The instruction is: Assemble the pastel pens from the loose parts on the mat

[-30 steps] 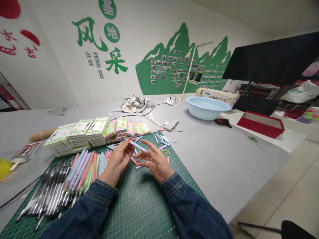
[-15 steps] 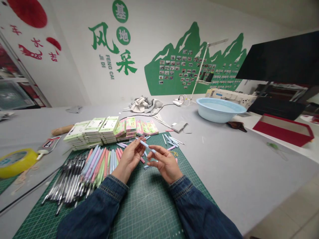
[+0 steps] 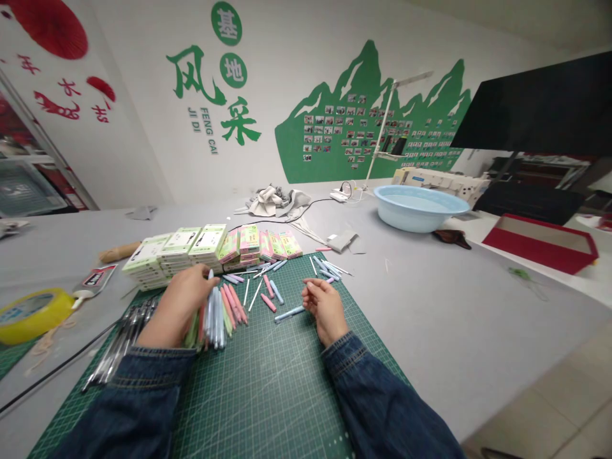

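Observation:
My left hand (image 3: 184, 299) is over the row of pastel pens, its fingers closed around a light blue pen (image 3: 211, 275) whose end shows at the fingertips. Beneath and beside it lie blue pens (image 3: 217, 322), pink pens (image 3: 234, 305) and green ones, partly hidden by the hand. My right hand (image 3: 327, 309) hovers above the cutting mat (image 3: 282, 376) with its fingers curled together, and I see nothing in them. Just left of its fingers lies a blue pen (image 3: 288, 313). Loose pink caps (image 3: 268, 303) and white refills (image 3: 255, 296) are scattered on the mat.
Stacked pen boxes (image 3: 191, 245) stand behind the pens. Black-and-clear pens (image 3: 122, 344) lie at left, near yellow tape (image 3: 36, 312) and a glue tube (image 3: 98, 280). A blue basin (image 3: 415, 213), grey cloth (image 3: 272, 203) and a red box (image 3: 540, 245) are farther back.
My hands have parted. The left has carried the light blue pen leftward to the pen row; the right stays near its place, its fingers now drawn together.

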{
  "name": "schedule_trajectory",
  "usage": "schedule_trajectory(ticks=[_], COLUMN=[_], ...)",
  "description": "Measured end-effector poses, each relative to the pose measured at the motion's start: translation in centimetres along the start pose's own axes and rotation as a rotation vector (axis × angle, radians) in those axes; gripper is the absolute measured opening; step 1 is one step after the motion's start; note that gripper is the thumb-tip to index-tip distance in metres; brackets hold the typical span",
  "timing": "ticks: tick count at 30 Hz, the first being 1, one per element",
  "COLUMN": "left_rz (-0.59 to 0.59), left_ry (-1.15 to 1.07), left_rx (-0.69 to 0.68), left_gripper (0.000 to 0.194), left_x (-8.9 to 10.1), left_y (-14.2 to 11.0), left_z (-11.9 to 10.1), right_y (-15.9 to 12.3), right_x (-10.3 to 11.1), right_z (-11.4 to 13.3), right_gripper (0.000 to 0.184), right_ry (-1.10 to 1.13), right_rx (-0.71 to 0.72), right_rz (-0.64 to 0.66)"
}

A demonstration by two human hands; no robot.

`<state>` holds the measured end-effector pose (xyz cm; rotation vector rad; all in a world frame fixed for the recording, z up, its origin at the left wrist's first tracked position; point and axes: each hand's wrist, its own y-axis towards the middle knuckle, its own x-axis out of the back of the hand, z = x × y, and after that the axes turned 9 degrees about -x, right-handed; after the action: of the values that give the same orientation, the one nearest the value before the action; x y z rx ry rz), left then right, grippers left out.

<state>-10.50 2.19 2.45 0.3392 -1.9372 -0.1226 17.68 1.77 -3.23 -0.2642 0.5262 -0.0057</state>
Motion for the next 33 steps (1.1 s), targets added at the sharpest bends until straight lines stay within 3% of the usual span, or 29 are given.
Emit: schedule_trajectory(ticks=[4,7,11,15,18,20,22,25,27,33], left_rz=[0.106,0.083,0.066,0.114,0.296,0.372,0.362,0.331,0.337,0.303], left_ry=[0.374,0.438,0.380,0.251,0.106,0.103,0.147,0.225,0.239,0.169], left_rx=[-0.027,-0.055,-0.055,-0.204,-0.366,-0.429,-0.437,-0.438,-0.454,-0.469], left_gripper=[0.023,0.026,0.032,0.026,0.020,0.017,0.022,0.020,0.016,0.017], left_x=[-1.8,-2.5,-1.6,-2.0,-4.0,-5.7,-7.2,-8.8,-9.6,-10.6], left_y=[-1.8,-2.9,-2.8,-2.9,-4.0,-5.1,-5.9,-6.4,-6.3,-5.4], left_z=[0.9,0.2,-1.0,-4.6,-8.6,-10.8,-12.2,-12.8,-12.8,-13.0], right_y=[0.8,1.2,1.6,2.1,2.6,2.7,2.6,2.1,1.8,1.9], right_x=[1.2,2.7,5.0,6.7,7.4,7.7,7.9,7.5,7.0,6.1], right_z=[1.2,2.7,4.0,3.8,3.3,3.0,2.9,2.9,2.7,1.9], right_gripper=[0.019,0.018,0.023,0.024,0.018,0.012,0.009,0.005,0.010,0.014], right_ry=[0.044,0.061,-0.079,-0.285,-0.441,-0.547,-0.676,-1.090,-1.265,-1.327], right_rx=[0.127,0.199,0.237,0.208,0.194,0.189,0.189,0.159,0.143,0.141], right_rz=[-0.092,-0.148,-0.237,-0.303,-0.335,-0.358,-0.402,-0.492,-0.470,-0.438])
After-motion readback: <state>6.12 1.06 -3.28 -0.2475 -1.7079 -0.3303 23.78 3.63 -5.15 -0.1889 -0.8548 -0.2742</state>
